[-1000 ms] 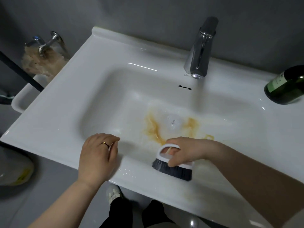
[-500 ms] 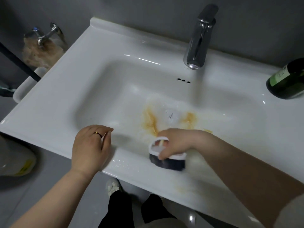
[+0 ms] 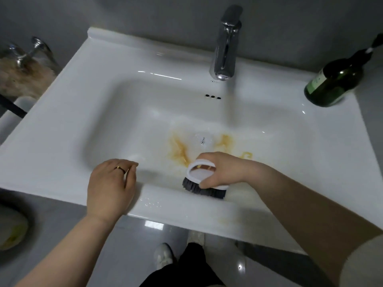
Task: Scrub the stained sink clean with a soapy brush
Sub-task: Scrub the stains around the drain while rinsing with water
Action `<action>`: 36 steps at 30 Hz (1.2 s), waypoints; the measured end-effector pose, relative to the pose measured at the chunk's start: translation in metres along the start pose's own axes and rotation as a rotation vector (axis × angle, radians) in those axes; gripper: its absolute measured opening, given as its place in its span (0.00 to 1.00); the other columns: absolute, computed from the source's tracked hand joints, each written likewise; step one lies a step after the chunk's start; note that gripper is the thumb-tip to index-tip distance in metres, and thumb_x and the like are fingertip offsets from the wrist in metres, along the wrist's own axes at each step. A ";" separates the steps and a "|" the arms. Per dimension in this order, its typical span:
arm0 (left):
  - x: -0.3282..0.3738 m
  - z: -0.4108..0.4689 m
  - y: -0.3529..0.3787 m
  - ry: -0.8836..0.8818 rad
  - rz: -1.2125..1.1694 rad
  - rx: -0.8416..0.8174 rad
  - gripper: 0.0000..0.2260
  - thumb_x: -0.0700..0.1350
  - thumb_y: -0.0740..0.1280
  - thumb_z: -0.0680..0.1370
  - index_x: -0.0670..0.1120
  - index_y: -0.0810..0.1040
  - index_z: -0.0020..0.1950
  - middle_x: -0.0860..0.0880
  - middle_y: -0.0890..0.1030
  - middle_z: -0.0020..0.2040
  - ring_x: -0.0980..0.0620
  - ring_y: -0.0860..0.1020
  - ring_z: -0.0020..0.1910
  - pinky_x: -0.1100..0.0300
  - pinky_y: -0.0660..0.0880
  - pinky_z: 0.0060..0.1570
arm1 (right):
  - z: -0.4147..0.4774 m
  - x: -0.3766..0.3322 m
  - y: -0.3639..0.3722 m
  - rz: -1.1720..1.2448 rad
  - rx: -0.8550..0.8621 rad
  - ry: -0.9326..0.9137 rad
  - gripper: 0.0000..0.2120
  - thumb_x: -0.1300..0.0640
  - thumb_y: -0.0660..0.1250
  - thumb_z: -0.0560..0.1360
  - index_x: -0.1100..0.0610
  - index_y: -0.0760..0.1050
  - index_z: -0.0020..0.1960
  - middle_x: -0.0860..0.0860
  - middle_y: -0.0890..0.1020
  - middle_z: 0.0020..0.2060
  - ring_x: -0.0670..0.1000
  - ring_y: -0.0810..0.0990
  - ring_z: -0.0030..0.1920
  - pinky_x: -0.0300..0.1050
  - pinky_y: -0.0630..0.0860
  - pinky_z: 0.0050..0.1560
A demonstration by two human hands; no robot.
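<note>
right hand (image 3: 219, 168) grips the brush (image 3: 204, 188) at lower centre, its long axis left-to-right on the sink (image 3: 83, 121) near wall; the stain (image 3: 178, 150) lies just above. left hand (image 3: 109, 187) rests relaxed on the front rim, holding nothing.

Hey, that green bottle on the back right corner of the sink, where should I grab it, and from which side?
Grip the green bottle round its wide body, just below the shoulder, coming from the front, the sink basin side. It seems to stand upright close to the wall, and its neck is thin, a poorer hold.
</note>
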State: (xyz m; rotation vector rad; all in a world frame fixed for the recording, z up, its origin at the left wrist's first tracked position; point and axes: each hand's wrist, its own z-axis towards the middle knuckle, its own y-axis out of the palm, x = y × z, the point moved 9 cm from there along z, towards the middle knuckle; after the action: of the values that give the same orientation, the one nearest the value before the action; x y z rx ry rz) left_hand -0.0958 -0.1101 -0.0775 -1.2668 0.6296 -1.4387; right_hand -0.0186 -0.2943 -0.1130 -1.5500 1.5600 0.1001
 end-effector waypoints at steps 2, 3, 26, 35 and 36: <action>0.001 -0.001 0.004 0.023 -0.009 -0.033 0.20 0.46 0.54 0.74 0.37 0.81 0.38 0.42 0.82 0.36 0.40 0.80 0.37 0.54 0.71 0.42 | -0.010 -0.016 -0.005 -0.008 0.021 -0.027 0.16 0.56 0.72 0.70 0.48 0.72 0.55 0.42 0.75 0.47 0.47 0.74 0.50 0.36 0.70 0.44; 0.003 -0.001 0.004 0.034 -0.019 -0.039 0.20 0.47 0.54 0.74 0.37 0.81 0.38 0.42 0.82 0.37 0.40 0.80 0.38 0.51 0.73 0.42 | -0.020 -0.018 -0.005 -0.049 0.004 -0.021 0.19 0.56 0.72 0.70 0.48 0.71 0.58 0.43 0.75 0.50 0.47 0.73 0.51 0.35 0.70 0.44; 0.109 -0.031 0.033 0.146 0.005 -0.068 0.17 0.47 0.55 0.73 0.41 0.81 0.38 0.46 0.82 0.37 0.43 0.80 0.39 0.54 0.62 0.51 | -0.120 0.069 -0.010 -0.337 -0.154 0.217 0.27 0.57 0.70 0.70 0.43 0.68 0.66 0.44 0.73 0.56 0.46 0.69 0.51 0.38 0.68 0.43; 0.106 -0.032 0.034 0.126 0.021 -0.052 0.17 0.47 0.54 0.73 0.41 0.81 0.38 0.45 0.82 0.37 0.41 0.80 0.39 0.54 0.62 0.48 | -0.108 0.056 -0.008 -0.387 -0.166 0.099 0.27 0.58 0.70 0.70 0.44 0.68 0.66 0.46 0.74 0.59 0.46 0.70 0.52 0.41 0.69 0.48; 0.107 -0.031 0.034 0.123 0.018 -0.051 0.18 0.47 0.54 0.73 0.40 0.81 0.38 0.45 0.82 0.37 0.41 0.79 0.39 0.54 0.62 0.48 | -0.121 0.071 -0.013 -0.419 -0.203 0.167 0.27 0.57 0.70 0.70 0.44 0.68 0.66 0.46 0.73 0.60 0.46 0.69 0.52 0.40 0.68 0.48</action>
State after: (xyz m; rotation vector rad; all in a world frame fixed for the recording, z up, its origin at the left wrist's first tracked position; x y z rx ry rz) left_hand -0.0983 -0.2264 -0.0787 -1.2155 0.7632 -1.5021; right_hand -0.0564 -0.4252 -0.0795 -2.0600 1.3478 -0.1127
